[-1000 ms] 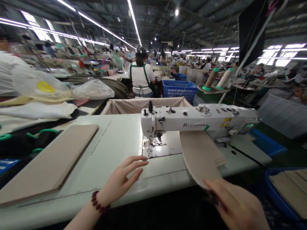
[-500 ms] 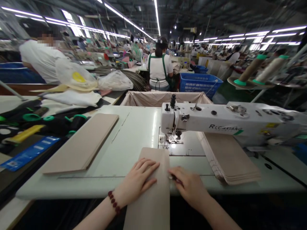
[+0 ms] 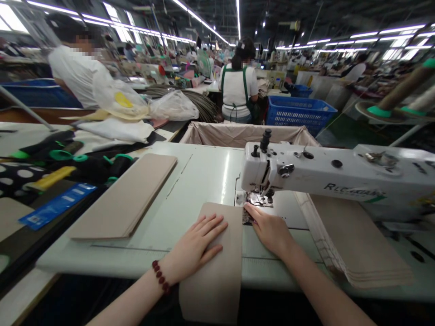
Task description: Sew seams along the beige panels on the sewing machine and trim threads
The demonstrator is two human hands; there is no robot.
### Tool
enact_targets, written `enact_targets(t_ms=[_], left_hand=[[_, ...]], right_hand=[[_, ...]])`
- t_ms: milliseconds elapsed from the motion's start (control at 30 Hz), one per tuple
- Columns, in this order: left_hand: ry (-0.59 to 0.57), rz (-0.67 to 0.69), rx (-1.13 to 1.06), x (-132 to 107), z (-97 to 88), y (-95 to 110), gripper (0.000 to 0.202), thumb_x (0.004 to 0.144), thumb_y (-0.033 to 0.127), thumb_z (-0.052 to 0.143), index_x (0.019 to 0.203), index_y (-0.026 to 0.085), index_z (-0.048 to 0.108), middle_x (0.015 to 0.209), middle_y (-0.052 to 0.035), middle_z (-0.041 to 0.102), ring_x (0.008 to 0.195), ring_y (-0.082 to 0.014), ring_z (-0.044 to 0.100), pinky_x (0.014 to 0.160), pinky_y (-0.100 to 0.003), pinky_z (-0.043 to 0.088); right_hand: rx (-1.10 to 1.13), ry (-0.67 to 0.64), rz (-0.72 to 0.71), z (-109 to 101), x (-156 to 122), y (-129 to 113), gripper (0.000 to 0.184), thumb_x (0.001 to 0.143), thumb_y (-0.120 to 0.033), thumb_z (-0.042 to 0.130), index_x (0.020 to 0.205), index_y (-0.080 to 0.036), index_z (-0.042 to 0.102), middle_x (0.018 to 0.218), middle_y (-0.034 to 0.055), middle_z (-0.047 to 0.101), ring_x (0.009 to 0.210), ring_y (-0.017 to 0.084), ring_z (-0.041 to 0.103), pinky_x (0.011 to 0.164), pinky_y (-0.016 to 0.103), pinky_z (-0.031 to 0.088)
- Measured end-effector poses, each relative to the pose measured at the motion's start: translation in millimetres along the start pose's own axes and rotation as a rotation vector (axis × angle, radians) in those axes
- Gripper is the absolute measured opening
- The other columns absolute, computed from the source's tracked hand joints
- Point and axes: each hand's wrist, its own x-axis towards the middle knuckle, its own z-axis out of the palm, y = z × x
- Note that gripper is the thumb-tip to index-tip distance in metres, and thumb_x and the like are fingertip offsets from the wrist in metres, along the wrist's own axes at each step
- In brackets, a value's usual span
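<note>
My left hand [image 3: 200, 244] lies flat with fingers spread on a beige fabric panel [image 3: 217, 271], which hangs over the table's front edge. My right hand [image 3: 272, 228] is at the sewing machine [image 3: 306, 172], its fingertips bunched together just in front of the presser foot [image 3: 261, 199] and beside the panel's far right corner. What those fingers pinch, if anything, is hidden. A dark patch shows beneath them, at the left end of the metal needle plate [image 3: 288, 217].
A stack of beige panels [image 3: 125, 199] lies on the left of the table, another stack [image 3: 356, 240] beneath the machine arm. Thread spools [image 3: 122, 165] and a blue packet [image 3: 57, 206] are at far left. Behind are a cloth-lined bin [image 3: 238, 133], a blue crate [image 3: 295, 113] and two seated co-workers.
My right hand has moved forward from the panel's right edge to the presser foot; a small dark metallic object showed in it earlier. The left hand stays on the panel. The view has shifted.
</note>
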Motion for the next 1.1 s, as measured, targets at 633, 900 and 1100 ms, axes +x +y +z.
enact_targets(t_ms=[633,900,1100], left_hand=[[0.031,0.004,-0.031,43.2,2.9,-4.4,0.052,0.098,0.040,0.043,0.148,0.033,0.029,0.152,0.0003,0.028,0.141,-0.0237,0.022,0.117,-0.049,0.006],[0.000,-0.024,-0.027,43.7,2.9,-3.9,0.052,0.099,0.041,0.040,0.148,0.035,0.026,0.152,0.0031,0.027,0.141,-0.0215,0.020,0.116,-0.051,-0.002],[-0.014,-0.035,-0.050,43.1,2.1,-4.4,0.050,0.100,0.043,0.038,0.148,0.036,0.027,0.153,0.0032,0.024,0.142,-0.0221,0.018,0.115,-0.053,-0.005]], right_hand=[[-0.039,0.052,0.004,16.6,-11.2,11.5,0.058,0.090,-0.017,0.045,0.143,-0.039,0.033,0.147,-0.0145,0.035,0.115,0.015,0.055,0.083,0.033,0.054],[-0.046,0.045,0.011,16.2,-10.4,10.5,0.058,0.090,-0.017,0.047,0.142,-0.039,0.033,0.147,-0.0148,0.035,0.114,0.015,0.056,0.081,0.033,0.055],[-0.053,0.043,0.024,14.9,-7.7,9.8,0.056,0.090,-0.017,0.047,0.141,-0.038,0.035,0.145,-0.0141,0.038,0.115,0.015,0.055,0.078,0.032,0.055]])
